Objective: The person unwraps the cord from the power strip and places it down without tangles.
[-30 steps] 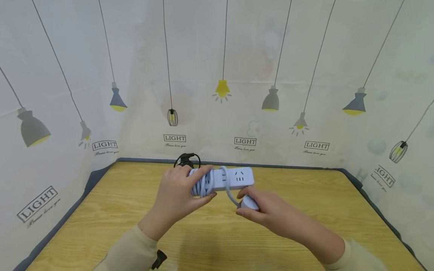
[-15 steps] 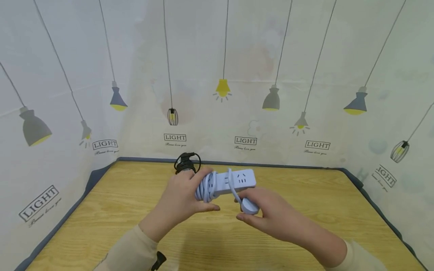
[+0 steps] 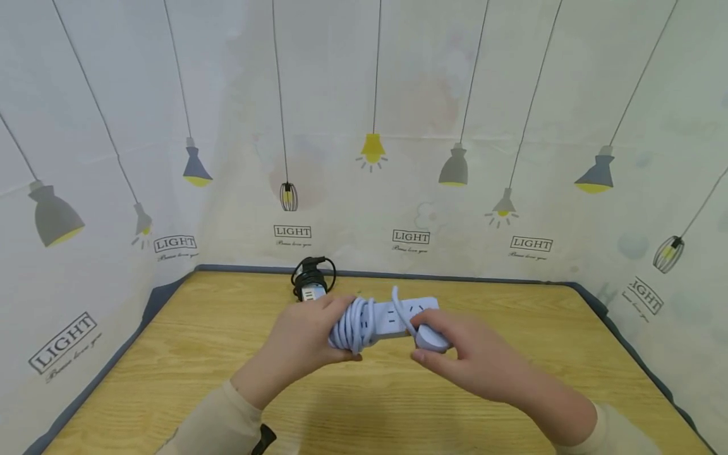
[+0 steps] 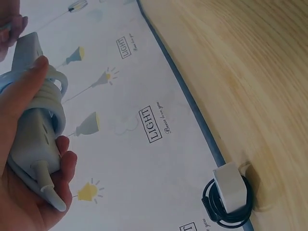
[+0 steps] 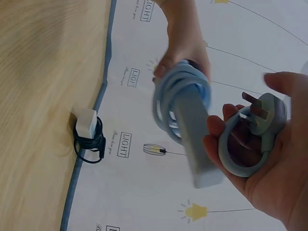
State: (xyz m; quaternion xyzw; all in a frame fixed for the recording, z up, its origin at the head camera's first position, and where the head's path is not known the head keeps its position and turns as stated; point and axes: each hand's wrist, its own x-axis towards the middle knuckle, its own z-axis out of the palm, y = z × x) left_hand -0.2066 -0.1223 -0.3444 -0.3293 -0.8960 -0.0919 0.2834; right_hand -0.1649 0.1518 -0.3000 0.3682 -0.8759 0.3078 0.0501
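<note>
My left hand [image 3: 309, 335] grips one end of a white power strip [image 3: 388, 319], held up over the table. Turns of its white cord [image 3: 355, 325] wrap around the strip beside that hand. My right hand [image 3: 472, 354] holds the plug [image 3: 431, 339] near the strip's far end. In the right wrist view, the prongs of the plug [image 5: 269, 115] point away from the palm, and a cord loop [image 5: 224, 154] lies across the curled fingers. The left wrist view shows the left thumb lying over the wound cord [image 4: 48, 98].
A second white strip [image 3: 313, 292] wound with black cord [image 3: 309, 275] stands at the table's back edge. Some black object [image 3: 264, 439] pokes out by the left sleeve. Behind the wooden table [image 3: 364, 404] hangs a lamp-printed cloth [image 3: 352, 82].
Both hands and the power strip have shifted right and a little nearer to me. More of the second strip at the back now shows. The plug stays in my right hand.
</note>
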